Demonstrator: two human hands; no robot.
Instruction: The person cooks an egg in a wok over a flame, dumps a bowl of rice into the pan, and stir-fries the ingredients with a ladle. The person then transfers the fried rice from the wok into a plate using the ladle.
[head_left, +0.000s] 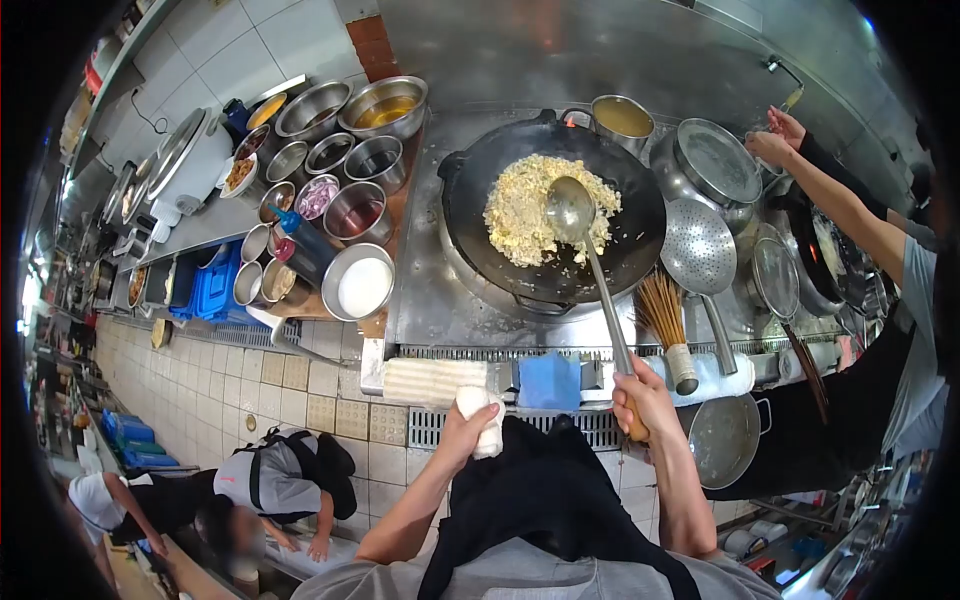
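Observation:
My right hand point(646, 400) is closed round the wooden handle of a long steel ladle point(604, 285). The ladle's bowl rests on a heap of fried rice point(525, 205), yellowish with egg-like bits, inside a big black wok point(480, 270) on the stove. In my left hand point(465, 428) is a folded white cloth point(484, 420), gripped in front of the stove's edge and apart from the wok. A bamboo wok brush point(660, 305) and a perforated skimmer point(698, 245) lie just right of the wok.
Left of the stove stand steel bowls of ingredients, among them a bowl of white contents point(364, 286) and a squeeze bottle point(305, 242). A pot of yellowish liquid point(621, 118) sits behind the wok. Another person's arm point(850, 185) reaches in at right; two people bend low at left.

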